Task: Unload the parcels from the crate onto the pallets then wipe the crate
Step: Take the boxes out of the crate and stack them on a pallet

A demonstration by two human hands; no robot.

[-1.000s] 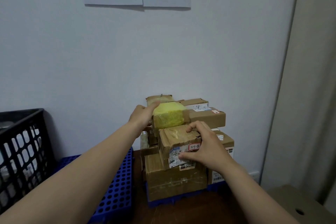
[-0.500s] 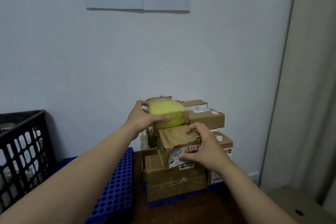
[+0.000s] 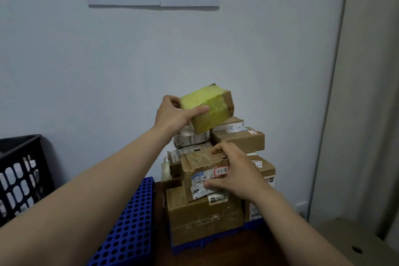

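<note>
- While my left hand [image 3: 172, 114] grips the yellow parcel [image 3: 210, 107] by one end, up in the air and tipped, it could slip out, because the wrap looks shiny and smooth.
- If it drops, I think it lands on the small white parcel [image 3: 190, 138] right under it and knocks it off the pile [image 3: 239, 139].
- My right hand [image 3: 239, 174] is curled round the brown parcel [image 3: 200, 166], thumb on the front label and fingers over the top. That parcel sits on the big box [image 3: 205, 220] and seems to poke out past its front edge, so a quick let-go could tip it forward.
- The pile is tall and bumpy, close to the wall [image 3: 108, 71], on a blue pallet [image 3: 187, 249]. A knock from either arm could make the top parcels slide.
- The other blue pallet [image 3: 127, 227] lies just beside the pile on the left, with bare holes showing. Adding more to the tall pile would make a fall more likely.
- The black crate [image 3: 21, 175] stands at the far left, well apart from the pile. Pale shapes show through its holes, but I cannot tell what they are, so wiping it too soon could be a mistake.
</note>
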